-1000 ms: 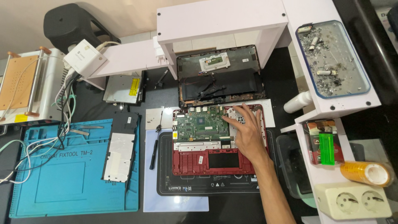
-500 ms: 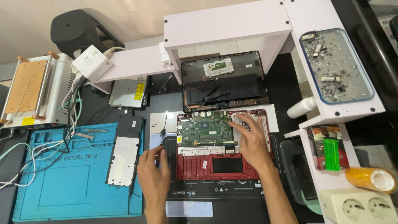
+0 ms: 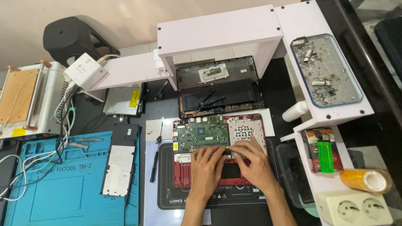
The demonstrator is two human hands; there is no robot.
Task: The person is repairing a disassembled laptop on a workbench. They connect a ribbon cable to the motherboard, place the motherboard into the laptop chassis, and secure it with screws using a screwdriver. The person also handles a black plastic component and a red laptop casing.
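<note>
The opened red laptop base [image 3: 220, 150] lies on a dark work mat [image 3: 167, 196] in the middle of the bench, its green circuit board [image 3: 201, 136] bared in the upper left part and a pale perforated plate [image 3: 245, 132] to the right of that. Both hands rest on it, side by side and nearly touching. The left hand [image 3: 206, 167] lies palm down with its fingers stretched forward to the lower edge of the board; the right hand [image 3: 251, 161] is likewise flat, fingertips pressed near a small dark part at the middle of the base. Neither hand is closed around anything that I can make out; whether the fingertips pinch something tiny I cannot tell.

Just behind the base lies the black laptop cover [image 3: 220, 86], inner side up, partly under a white shelf [image 3: 220, 29]. Left of the mat a black screwdriver [image 3: 155, 157] lies lengthwise, and further left a long dark panel with a silver sheet [image 3: 119, 165] rests on the blue repair mat [image 3: 54, 184]. A silver drive [image 3: 122, 100] sits beyond that, near a tangle of white cables [image 3: 39, 146]. To the right, a clear tray of small bits [image 3: 326, 69] sits on the slanted white board, with a white bottle [image 3: 295, 112] below it, a green lighter [image 3: 325, 157], a roll of amber tape [image 3: 366, 180] and a cream double socket [image 3: 356, 208] nearer the corner.
</note>
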